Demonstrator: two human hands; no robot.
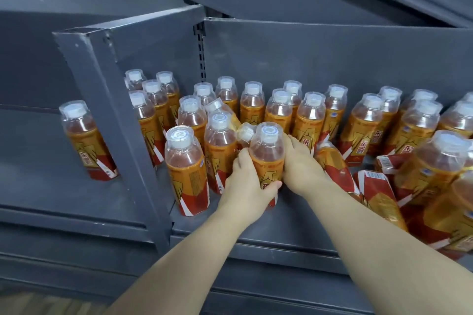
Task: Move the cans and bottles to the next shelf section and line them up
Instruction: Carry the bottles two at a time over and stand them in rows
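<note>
**Both hands on one upright bottle, right shelf section**

My left hand (245, 181) grips the held bottle (267, 151) from the left, with the thumb curled across its orange label. My right hand (302, 163) clasps the same bottle from the right, and its fingertips are hidden behind it. The bottle is upright near the front of the right-hand shelf (281, 217), a little right of the grey divider (110, 110). A front bottle (186, 169) stands just to its left. To the right, fallen bottles (378, 194) lie on their sides. A tilted bottle (245, 133) leans just behind my left fingers. Further back, standing bottles (309, 115) crowd the section in loose rows up to the back panel (332, 59). Past the divider, in the left section, one lone bottle (87, 140) stands upright.
</note>
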